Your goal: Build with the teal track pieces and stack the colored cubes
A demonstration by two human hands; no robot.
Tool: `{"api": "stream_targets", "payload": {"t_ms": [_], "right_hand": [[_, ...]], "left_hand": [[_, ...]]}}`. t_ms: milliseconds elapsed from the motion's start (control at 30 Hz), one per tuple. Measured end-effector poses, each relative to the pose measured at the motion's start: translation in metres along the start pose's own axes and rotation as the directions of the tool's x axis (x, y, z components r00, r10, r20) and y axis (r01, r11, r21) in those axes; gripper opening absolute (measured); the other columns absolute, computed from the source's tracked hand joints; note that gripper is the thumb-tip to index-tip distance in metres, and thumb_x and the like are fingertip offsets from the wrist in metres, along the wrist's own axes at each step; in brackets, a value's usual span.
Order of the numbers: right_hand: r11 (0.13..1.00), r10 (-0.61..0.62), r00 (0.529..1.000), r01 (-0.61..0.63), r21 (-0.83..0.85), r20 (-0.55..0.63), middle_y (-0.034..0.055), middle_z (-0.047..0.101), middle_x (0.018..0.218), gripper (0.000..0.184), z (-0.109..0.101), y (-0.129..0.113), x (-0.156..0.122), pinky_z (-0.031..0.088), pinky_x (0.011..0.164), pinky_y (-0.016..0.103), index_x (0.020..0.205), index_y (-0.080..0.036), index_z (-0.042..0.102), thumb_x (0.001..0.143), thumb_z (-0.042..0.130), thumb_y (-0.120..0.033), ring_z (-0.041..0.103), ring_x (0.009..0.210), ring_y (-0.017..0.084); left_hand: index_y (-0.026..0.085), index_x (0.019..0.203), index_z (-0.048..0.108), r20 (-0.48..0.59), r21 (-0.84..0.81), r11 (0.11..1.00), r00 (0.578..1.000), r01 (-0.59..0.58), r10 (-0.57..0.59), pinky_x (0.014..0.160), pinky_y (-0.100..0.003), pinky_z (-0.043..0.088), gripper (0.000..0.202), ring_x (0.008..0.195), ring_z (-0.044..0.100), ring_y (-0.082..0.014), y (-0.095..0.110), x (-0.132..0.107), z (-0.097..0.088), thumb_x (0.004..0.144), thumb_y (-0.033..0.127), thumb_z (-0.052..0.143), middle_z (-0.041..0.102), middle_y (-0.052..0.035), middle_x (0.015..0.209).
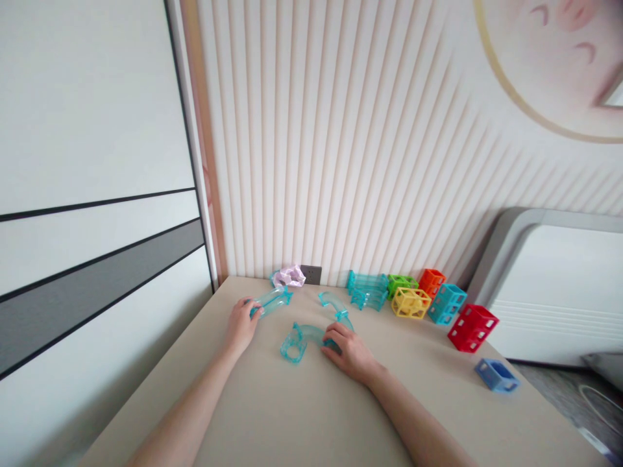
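My left hand (241,325) is closed round the near end of a straight clear-blue tube (272,300) that lies on the beige table (292,408). My right hand (351,350) grips one end of a curved clear-blue tube (300,340) lying flat between both hands. Another curved blue piece (335,304) rests just beyond my right hand, untouched.
Along the ribbed wall lie more clear-blue tubes (368,290), then green (402,283), yellow (411,302), orange (431,281), teal (448,303) and red (472,327) lattice cubes. A small blue block (497,375) sits near the right edge. A pale purple bag (289,275) covers a wall socket.
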State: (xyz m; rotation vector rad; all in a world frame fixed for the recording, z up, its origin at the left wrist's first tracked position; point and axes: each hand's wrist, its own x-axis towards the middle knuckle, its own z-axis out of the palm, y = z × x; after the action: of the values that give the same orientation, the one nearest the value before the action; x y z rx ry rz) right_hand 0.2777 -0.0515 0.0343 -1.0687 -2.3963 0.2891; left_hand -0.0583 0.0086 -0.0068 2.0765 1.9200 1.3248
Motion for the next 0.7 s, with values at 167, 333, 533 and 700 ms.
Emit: {"api": "stream_targets", "payload": {"t_ms": [167,333,533,700], "right_hand": [[1.000,-0.004,1.000,0.004,0.003,0.017,0.0074,0.063,0.110,0.011,-0.001,-0.002,0.000,0.053,0.091,0.035,0.102,-0.023,0.064,0.091,0.063,-0.025,0.063,0.101,0.021],[1.000,0.000,1.000,0.000,0.022,0.009,0.0071,0.063,0.112,0.012,0.003,0.002,0.000,0.052,0.093,0.036,0.103,-0.024,0.064,0.091,0.063,-0.026,0.062,0.102,0.021],[1.000,-0.003,1.000,0.003,0.027,-0.005,0.0068,0.063,0.110,0.011,0.003,0.001,0.000,0.051,0.092,0.035,0.102,-0.023,0.064,0.091,0.062,-0.025,0.062,0.101,0.021],[1.000,0.001,1.000,-0.001,0.023,-0.017,0.0066,0.063,0.110,0.012,0.002,-0.002,0.000,0.051,0.094,0.037,0.102,-0.024,0.063,0.091,0.060,-0.023,0.061,0.103,0.021]], "left_hand": [[0.015,0.112,0.070,-0.080,0.210,0.971,0.988,-0.113,0.132,0.111,-0.064,0.032,0.030,0.140,0.037,-0.0429,0.022,-0.003,-0.016,0.091,0.031,0.054,0.046,-0.0224,0.146],[0.021,0.124,0.066,0.095,0.195,0.849,0.871,-0.490,0.481,0.117,-0.053,0.032,0.034,0.141,0.040,-0.0320,0.068,-0.012,-0.026,0.096,0.032,0.051,0.047,-0.0143,0.148],[0.025,0.134,0.058,0.363,-0.061,0.766,0.701,-0.640,0.614,0.115,-0.050,0.037,0.048,0.131,0.050,-0.0290,0.115,-0.037,-0.015,0.090,0.044,0.060,0.058,-0.0093,0.139],[0.024,0.136,0.056,0.431,-0.139,0.805,0.696,-0.577,0.574,0.108,-0.047,0.044,0.052,0.121,0.057,-0.0289,0.118,-0.041,-0.018,0.087,0.041,0.063,0.061,-0.0093,0.134]]}}
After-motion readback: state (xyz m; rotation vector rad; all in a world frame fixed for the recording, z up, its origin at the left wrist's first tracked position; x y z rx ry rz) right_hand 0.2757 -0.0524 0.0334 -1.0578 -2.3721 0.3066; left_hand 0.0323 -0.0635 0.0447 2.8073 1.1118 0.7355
